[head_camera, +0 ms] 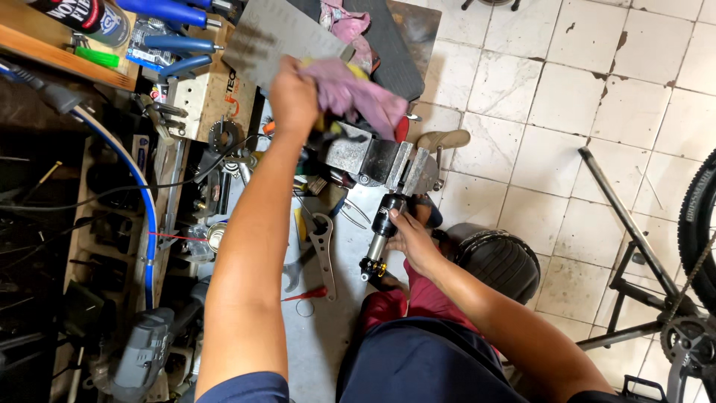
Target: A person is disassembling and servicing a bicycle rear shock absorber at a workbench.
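Nearest, the right arm comes in from the lower right, bent at the elbow, and the right hand (412, 240) closes its fingers (395, 221) around a shock absorber (382, 231) — a black cylinder on a silver shaft that hangs down from a grey vise (373, 158) at the bench (313, 328) edge. Beside it on the bench lie a flat wrench (322, 250) and a red-handled tool (306, 294). Farther off, the left arm stretches straight out over the bench, and the left hand (292, 95) grips a crumpled pink rag (358, 95) just above the vise — fingers curled shut on the cloth. Beyond lies a grey sheet (280, 37). A bicycle (690, 298) stands on the tiled floor (597, 89), right.
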